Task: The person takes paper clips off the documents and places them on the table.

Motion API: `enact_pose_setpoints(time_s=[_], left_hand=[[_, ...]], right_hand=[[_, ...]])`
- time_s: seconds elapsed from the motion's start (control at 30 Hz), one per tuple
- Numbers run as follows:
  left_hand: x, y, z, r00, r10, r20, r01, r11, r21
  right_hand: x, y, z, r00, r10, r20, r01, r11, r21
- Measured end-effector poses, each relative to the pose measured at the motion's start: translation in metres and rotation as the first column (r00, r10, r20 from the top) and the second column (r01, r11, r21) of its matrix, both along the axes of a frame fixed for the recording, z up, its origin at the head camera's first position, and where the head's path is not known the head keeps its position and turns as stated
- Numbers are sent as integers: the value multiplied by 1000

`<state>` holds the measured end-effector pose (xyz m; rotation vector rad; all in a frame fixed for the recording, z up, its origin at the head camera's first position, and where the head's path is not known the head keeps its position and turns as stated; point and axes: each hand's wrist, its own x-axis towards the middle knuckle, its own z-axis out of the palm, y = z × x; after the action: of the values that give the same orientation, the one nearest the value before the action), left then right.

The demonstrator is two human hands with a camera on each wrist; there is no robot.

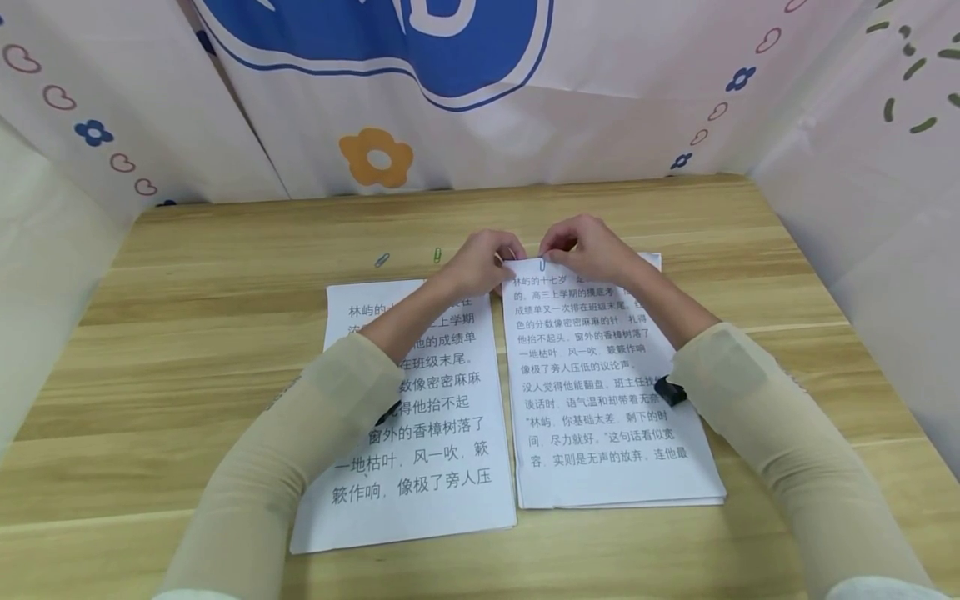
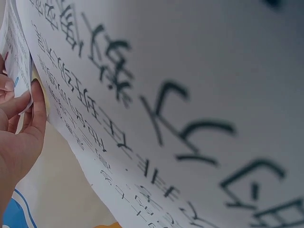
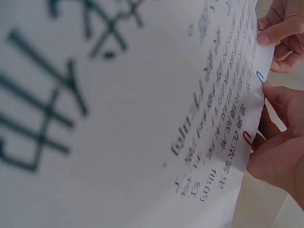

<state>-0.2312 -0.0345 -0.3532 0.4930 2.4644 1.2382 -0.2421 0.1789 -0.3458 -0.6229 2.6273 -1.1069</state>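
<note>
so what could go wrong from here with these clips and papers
The blue wire paper clip at the right hand might miss a sheet, since the white printed paper stack under it looks uneven along the bottom. The left beige sleeve crosses over the other printed paper stack and could drag it askew. The loose green wire paper clip near the left hand could get knocked away.

White sheets [image 1: 600,483] bear rows of dark characters; brighter colour comes from a blue clip [image 1: 542,265], a red clip [image 3: 245,138] and a green clip [image 1: 437,255]. The sleeves [image 1: 780,450] are beige, the desk [image 1: 187,333] yellow-brown with wood grain, the backdrop [image 1: 600,133] white with a blue emblem [image 1: 465,62], orange flower [image 1: 356,150] and reddish hearts [image 1: 58,97].
</note>
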Motion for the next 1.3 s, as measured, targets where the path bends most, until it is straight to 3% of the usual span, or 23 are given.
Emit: enact_pose_setpoints(time_s=[1.3], left_hand=[[2,0,0,1000,18,-11,-18,1000,11]], right_hand=[[-2,1,-2,998,-28,56,31,998,-54]])
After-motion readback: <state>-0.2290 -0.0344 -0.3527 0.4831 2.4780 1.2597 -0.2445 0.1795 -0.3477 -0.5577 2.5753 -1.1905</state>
